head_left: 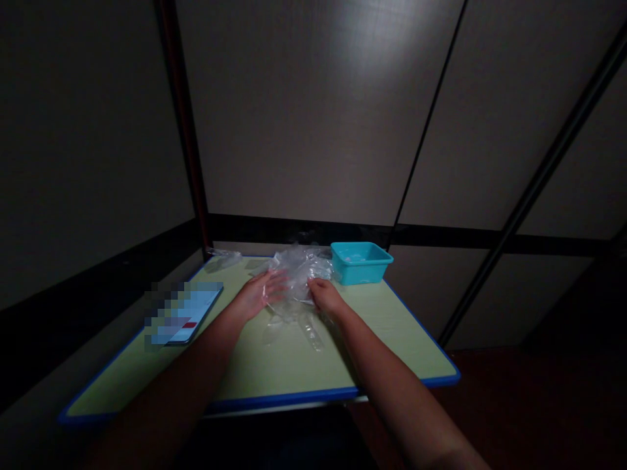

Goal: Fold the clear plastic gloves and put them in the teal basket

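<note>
A heap of crumpled clear plastic bags [300, 264] lies toward the back of the small table. My left hand [259, 292] is at its left side, fingers stretched out and spread, with thin clear plastic around or against them; I cannot tell which. On the heap's right side my right hand [324, 294] is closed, thumb and fingers pinching the edge of the clear plastic. Loose strips of the plastic trail over the tabletop in front of both hands. How many bags there are cannot be made out.
A turquoise plastic basket [362, 271] stands at the back right, something clear inside. At the left edge lies a tablet or phone [196, 313], partly blurred out. Another piece of clear plastic [224, 260] rests at the back left. Blue edging rims the pale green table [274, 375]; panelled walls stand behind it.
</note>
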